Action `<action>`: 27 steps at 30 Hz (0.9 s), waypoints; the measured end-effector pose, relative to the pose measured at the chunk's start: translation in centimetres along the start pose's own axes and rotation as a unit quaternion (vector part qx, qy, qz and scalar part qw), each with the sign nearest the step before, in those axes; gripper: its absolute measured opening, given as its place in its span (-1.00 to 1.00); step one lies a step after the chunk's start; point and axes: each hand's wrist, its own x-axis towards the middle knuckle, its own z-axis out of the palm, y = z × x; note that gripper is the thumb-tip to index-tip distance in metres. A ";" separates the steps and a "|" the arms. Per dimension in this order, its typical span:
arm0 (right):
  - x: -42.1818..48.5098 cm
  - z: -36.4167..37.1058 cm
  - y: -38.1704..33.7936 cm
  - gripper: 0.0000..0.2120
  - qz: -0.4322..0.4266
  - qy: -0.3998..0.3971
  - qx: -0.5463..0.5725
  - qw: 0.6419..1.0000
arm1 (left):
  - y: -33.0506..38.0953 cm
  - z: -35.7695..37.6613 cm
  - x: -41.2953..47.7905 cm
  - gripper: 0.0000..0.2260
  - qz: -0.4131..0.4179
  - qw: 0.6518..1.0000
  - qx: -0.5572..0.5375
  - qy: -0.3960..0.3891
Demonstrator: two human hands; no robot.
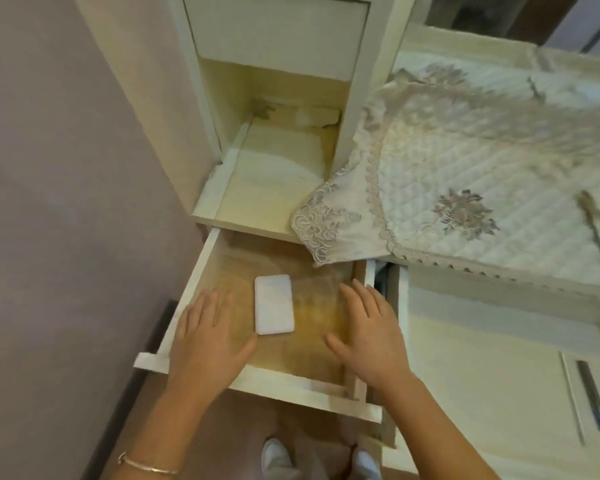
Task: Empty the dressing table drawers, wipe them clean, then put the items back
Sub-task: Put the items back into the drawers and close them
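white pad [274,304] sits left of centre in the open drawer [291,388], long axis front-to-back, between both flat hands: left hand [208,337] just beside it, right hand [368,337] farther off, fingers [215,306] straight, loosely spread, holding nothing

The open drawer [190,289] is sitting at 6 o'clock, and a white pad [274,304] is lying flat on its bottom, towards 9 o'clock. At 12 o'clock an open compartment [278,181] is holding a pale lump [317,116] at its back, too blurred to name. At 3 o'clock the table [499,299] is carrying a quilted, lace-edged cloth [465,161], with one corner hanging over the drawer.
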 end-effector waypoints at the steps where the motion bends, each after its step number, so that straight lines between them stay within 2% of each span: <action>1: -0.8 -1.4 1.1 -0.27 0.011 0.018 0.002 1.000 | 1.6 -0.5 0.0 -0.20 0.025 1.000 0.001 0.013; 5: -4.2 -6.4 6.6 -0.25 0.041 0.053 -0.020 0.998 | 9.0 -2.2 -0.1 -0.26 0.121 0.991 0.010 0.058; 11: -9.7 -12.7 16.9 -0.25 0.086 0.120 -0.020 0.989 | 21.1 -2.3 -0.9 -0.27 0.202 0.975 0.046 0.075; 13: -11.0 -14.6 21.1 -0.26 0.097 0.147 -0.011 0.984 | 25.7 -1.5 -1.2 -0.30 0.215 0.972 0.050 0.075; 20: -13.1 -20.3 36.5 -0.28 0.135 0.154 -0.018 0.979 | 42.6 3.2 -1.8 -0.27 0.237 0.969 0.010 0.065; 24: -12.7 -22.1 42.9 -0.28 0.149 0.144 -0.018 0.978 | 49.5 5.5 -0.7 -0.25 0.233 0.971 -0.006 0.046; 27: -11.5 -22.7 46.7 -0.28 0.163 0.131 -0.009 0.978 | 53.6 7.1 1.0 -0.33 0.228 0.973 -0.015 0.024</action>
